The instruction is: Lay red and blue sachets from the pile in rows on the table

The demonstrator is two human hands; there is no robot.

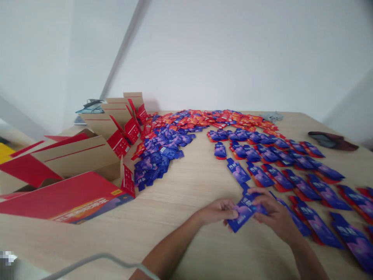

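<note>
Between my two hands, over the front of the table, is a purple spouted pouch (244, 212). My left hand (223, 212) pinches its left edge between thumb and fingers. At the opposite side, my right hand (269, 210) is closed on the same pouch. Just beyond lies a single purple pouch (238, 171), flat on the table. To the right, purple pouches (274, 177) lie in rows, many with red-orange pouches showing beneath them. Whether the held pouch is one or a stacked pair is hard to tell.
Open red cardboard boxes (87, 190) stand along the left side. A heap of loose purple pouches (160, 155) lies beside them, and red-orange pouches (198, 116) spread along the back. A dark brown case (332, 140) lies at right; a grey cable (101, 256) crosses the lower left.
</note>
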